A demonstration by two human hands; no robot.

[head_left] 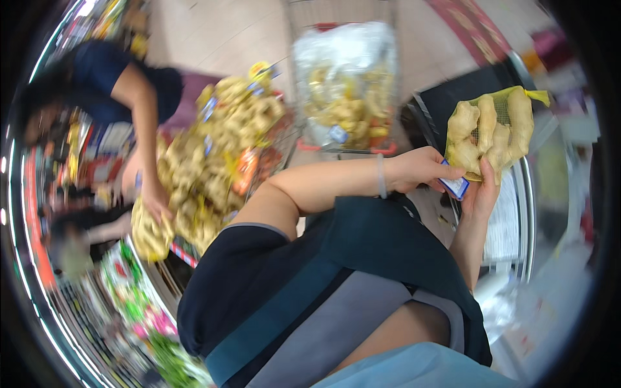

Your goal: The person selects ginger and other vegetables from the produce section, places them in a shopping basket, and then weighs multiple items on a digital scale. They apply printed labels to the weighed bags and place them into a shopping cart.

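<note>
A yellow mesh bag of ginger roots (502, 128) is held up at the right over a dark surface, its gathered yellow end pointing right. My left hand (427, 169), with a pale band at the wrist, pinches the blue-edged label (455, 182) at the bag's lower left side. From below, my right hand (480, 191) grips the lower edge of the same bag beside the label; some of its fingers are hidden behind the bag. The label bears writing.
Left of me is a large heap of bagged ginger (208, 165); a person's hand (157, 199) touches its near end. Ahead stands a wire shopping cart (347, 150) with ginger bags and clear plastic. A metal-edged counter (529, 218) is at the right, packaged greens (131, 291) at lower left.
</note>
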